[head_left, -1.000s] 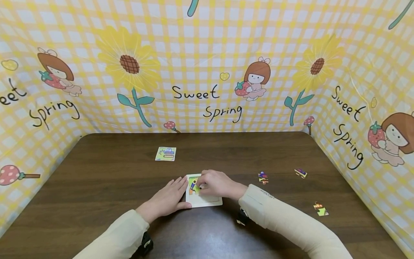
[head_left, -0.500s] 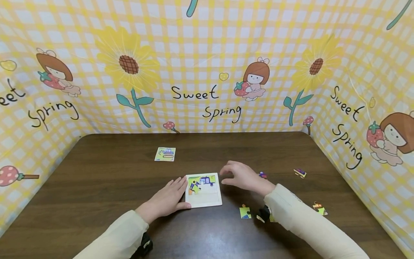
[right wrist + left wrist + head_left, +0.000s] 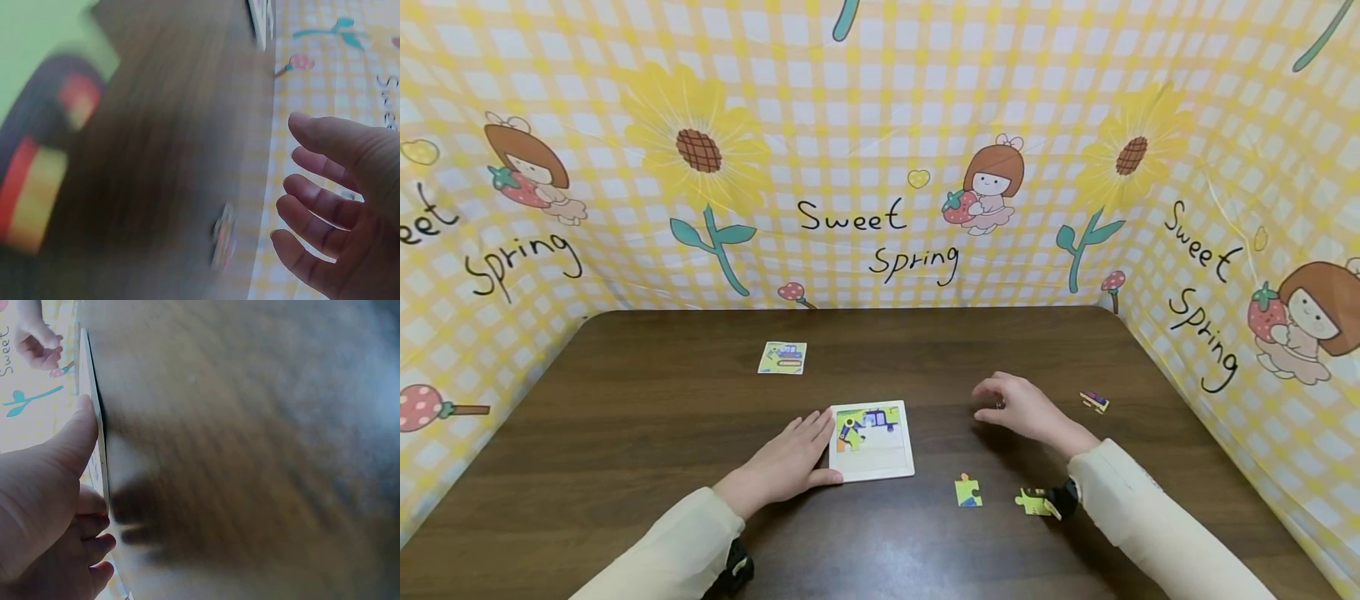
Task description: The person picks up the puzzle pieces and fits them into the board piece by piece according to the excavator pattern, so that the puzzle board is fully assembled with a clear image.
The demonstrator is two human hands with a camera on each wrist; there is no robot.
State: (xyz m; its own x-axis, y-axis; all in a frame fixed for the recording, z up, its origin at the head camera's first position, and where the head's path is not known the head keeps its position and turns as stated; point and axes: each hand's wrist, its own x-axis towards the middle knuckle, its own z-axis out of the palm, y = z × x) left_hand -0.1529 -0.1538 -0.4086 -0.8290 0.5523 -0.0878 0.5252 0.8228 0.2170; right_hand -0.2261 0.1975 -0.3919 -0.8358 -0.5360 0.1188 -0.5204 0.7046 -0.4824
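Over on the left, the white puzzle tray [image 3: 883,463] is being steadied by the left hand [image 3: 784,464]: fingers stretched out along its left side, thumb laid at the near corner, nothing being gripped. The tray is lying flat at the middle of the dark wooden table [image 3: 692,350], and its upper part and left side are being filled by printed pieces, a blue vehicle showing; the lower right is being left bare.

Across to the right hand [image 3: 1026,408]! It is being held over the table, well apart from the tray, half open, fingers loosely bent and thumb spread away; nothing is being grasped. A small dark puzzle piece is being mostly hidden behind its fingers in the head view. Nearer the front, a yellow-green piece with a blue corner [image 3: 967,492] is lying, and beside it a second yellow-green piece [image 3: 1032,502] is being partly covered by the black wrist unit [image 3: 1063,498]. Farther right, a purple piece [image 3: 1094,402] is lying alone. Behind the tray, a picture card [image 3: 782,357] is being displayed, face up.
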